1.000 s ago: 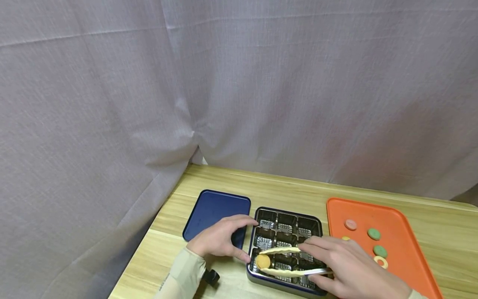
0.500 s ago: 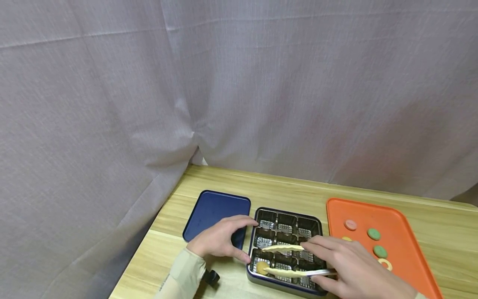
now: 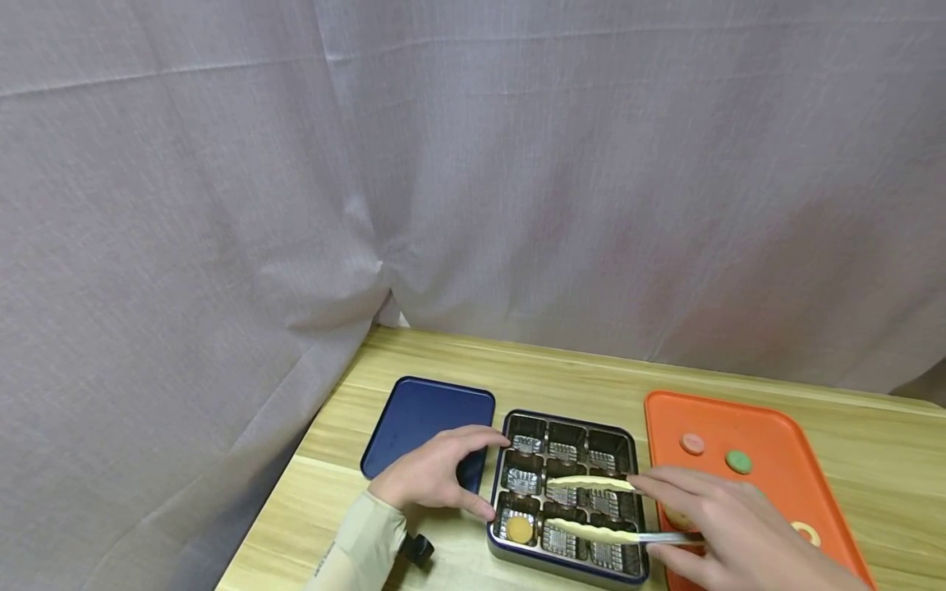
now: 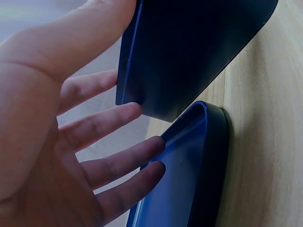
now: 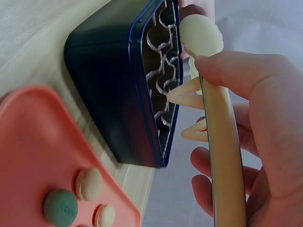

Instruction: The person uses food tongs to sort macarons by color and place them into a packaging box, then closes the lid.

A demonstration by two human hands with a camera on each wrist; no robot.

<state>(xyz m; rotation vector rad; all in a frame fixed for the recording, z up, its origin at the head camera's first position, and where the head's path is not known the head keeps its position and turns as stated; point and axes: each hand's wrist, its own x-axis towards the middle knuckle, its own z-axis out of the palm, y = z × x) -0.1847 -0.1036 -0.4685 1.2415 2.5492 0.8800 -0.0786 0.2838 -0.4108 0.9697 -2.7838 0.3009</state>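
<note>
My left hand (image 3: 436,472) spreads thumb and forefinger against the left side of a dark blue tin (image 3: 550,566), whose black insert has several square compartments. In the left wrist view its fingers are nearly straight. A round golden-yellow cookie (image 3: 520,529) lies in the front-left compartment. My right hand (image 3: 717,525) grips tongs (image 3: 599,535) with cream, wavy-edged tips and metal arms. The tips stand apart over the middle of the tin, with nothing between them. In the right wrist view, thumb and fingers are around the tongs (image 5: 222,156).
An orange tray (image 3: 783,431) right of the tin holds a pink macaron (image 3: 691,444), a green macaron (image 3: 738,461) and a yellow ring cookie (image 3: 806,534); my right hand hides part of it. A dark blue lid (image 3: 432,414) lies left of the tin. Grey curtain (image 3: 517,205) stands behind the table.
The tongs have let go of the yellow cookie, which now lies in the front-left compartment. My right hand and the tongs have moved right. The left hand stays in place.
</note>
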